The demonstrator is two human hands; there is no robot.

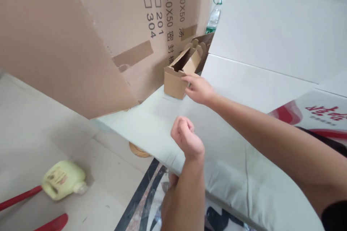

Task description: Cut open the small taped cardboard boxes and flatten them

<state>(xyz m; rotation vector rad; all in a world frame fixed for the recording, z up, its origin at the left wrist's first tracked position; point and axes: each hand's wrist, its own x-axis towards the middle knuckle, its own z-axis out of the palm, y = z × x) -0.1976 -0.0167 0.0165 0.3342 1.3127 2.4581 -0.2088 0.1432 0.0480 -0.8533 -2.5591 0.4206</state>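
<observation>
A small brown cardboard box (175, 84) with notched flaps stands partly opened on a pale, cloth-like surface (151, 115). My right hand (199, 88) reaches in from the right, and its fingers grip the near right corner of this box by its upper edge. Closer to me, my left hand (187, 135) is curled into a fist above the pale surface, apart from the box. Nothing shows in the fist, though its inner side is partly hidden.
A large printed carton (130, 18) rises behind and to the left. White boxes or panels (271, 25) stand at right. A clear bottle with a green handle (214, 16) is at the back. On the floor lie a yellow jug (65, 179) and red bars (51, 223).
</observation>
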